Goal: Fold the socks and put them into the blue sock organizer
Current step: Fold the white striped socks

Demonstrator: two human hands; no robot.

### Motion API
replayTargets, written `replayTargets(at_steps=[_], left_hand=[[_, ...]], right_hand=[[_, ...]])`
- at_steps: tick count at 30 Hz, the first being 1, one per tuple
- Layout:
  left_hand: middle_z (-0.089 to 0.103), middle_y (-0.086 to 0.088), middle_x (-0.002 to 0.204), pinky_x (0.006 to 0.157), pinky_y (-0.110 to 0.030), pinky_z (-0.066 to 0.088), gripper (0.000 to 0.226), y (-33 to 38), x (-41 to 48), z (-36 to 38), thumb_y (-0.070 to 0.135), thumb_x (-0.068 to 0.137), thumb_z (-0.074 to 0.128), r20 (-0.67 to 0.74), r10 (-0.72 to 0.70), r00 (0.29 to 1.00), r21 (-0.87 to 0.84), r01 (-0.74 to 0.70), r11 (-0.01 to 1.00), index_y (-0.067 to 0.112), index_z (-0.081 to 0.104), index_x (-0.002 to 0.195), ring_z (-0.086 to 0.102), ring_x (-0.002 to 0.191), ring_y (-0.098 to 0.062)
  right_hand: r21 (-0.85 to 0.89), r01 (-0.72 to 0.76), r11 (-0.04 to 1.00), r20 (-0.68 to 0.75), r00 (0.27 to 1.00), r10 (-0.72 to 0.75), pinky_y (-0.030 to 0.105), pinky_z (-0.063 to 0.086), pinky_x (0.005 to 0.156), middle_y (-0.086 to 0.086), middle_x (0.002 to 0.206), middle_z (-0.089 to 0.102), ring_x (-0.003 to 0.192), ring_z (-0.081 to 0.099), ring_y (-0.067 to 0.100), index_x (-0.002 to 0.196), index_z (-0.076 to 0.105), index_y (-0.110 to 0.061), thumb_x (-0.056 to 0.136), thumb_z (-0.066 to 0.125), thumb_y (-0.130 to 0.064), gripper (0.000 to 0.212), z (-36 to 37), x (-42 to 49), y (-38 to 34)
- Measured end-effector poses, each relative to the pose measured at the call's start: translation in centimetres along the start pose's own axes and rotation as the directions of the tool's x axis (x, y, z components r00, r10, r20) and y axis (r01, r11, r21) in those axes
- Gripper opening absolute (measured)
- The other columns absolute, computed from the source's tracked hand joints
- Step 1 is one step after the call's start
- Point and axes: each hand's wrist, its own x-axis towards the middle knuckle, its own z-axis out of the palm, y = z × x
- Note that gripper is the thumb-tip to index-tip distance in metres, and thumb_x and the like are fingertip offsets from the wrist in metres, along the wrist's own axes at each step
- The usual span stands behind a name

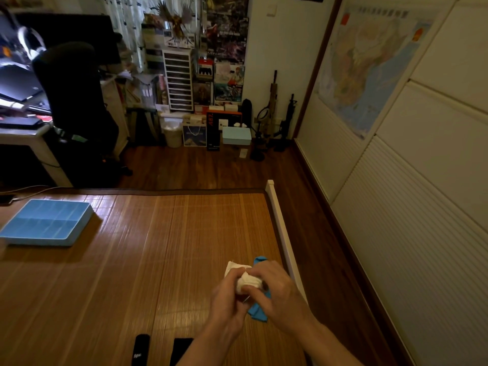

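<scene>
A white sock (244,280) is bunched into a roll between both my hands, low on the right of the bamboo mat (148,260). My left hand (228,302) grips it from the left and my right hand (277,291) grips it from the right, thumbs pressed into the roll. A blue sock (257,311) lies flat under my hands, mostly hidden. Two black socks (141,348) (181,350) lie at the near edge. The blue sock organizer (46,223), with several open compartments, sits far left on the mat.
A white rail (281,233) borders the mat's right edge, with dark wood floor beyond. A black chair (76,101) and a desk stand at the back left. Boxes, a bin and shelving crowd the back wall. White cabinet doors with a map line the right.
</scene>
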Motion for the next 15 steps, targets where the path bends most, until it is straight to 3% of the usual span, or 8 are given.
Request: replayTargets(at_steps=[3,8,11,15], left_hand=[[0.071,-0.023,0.093,0.064,-0.041,0.061,0.034,-0.1,0.1,0.2,0.014,0.093,0.061,-0.013,-0.013,1.000,-0.043,0.013,0.999,-0.006,0.062,0.119,0.071,0.081,-0.032],[0.070,-0.028,0.111,0.087,-0.050,0.059,0.042,0.0,0.2,0.0,0.025,0.099,0.063,-0.028,-0.102,0.994,-0.072,0.100,0.992,-0.006,0.061,0.127,0.070,0.101,-0.039],[0.072,-0.028,0.105,0.077,-0.049,0.063,0.042,-0.1,0.2,-0.1,0.024,0.099,0.062,-0.020,-0.089,0.996,-0.084,0.087,0.993,-0.006,0.060,0.128,0.073,0.095,-0.038],[0.070,-0.030,0.118,0.075,-0.048,0.065,0.045,-0.1,0.2,-0.2,0.024,0.095,0.067,-0.012,-0.054,0.998,-0.078,0.053,0.995,-0.006,0.059,0.128,0.072,0.105,-0.040]], right_hand=[[0.059,-0.037,0.998,-0.034,0.999,0.039,0.026,0.052,0.086,-0.012,0.108,0.061,0.102,0.055,0.001,0.111,0.065,-0.022,0.094,0.056,-0.041,0.027,0.2,-0.1,-0.2],[0.121,-0.088,0.989,-0.018,0.996,0.091,0.020,0.051,0.085,-0.018,0.106,0.059,0.101,0.057,-0.001,0.114,0.066,-0.021,0.093,0.065,-0.034,0.024,0.2,0.1,0.1],[0.163,-0.114,0.980,-0.005,0.993,0.116,0.017,0.052,0.084,-0.023,0.106,0.055,0.101,0.058,-0.001,0.117,0.066,-0.022,0.089,0.065,-0.043,0.035,-0.1,0.4,0.3],[0.123,-0.107,0.987,0.031,0.994,0.104,0.021,0.054,0.088,-0.008,0.115,0.056,0.103,0.058,0.004,0.119,0.067,-0.015,0.091,0.068,-0.041,0.038,-0.4,0.7,1.0]])
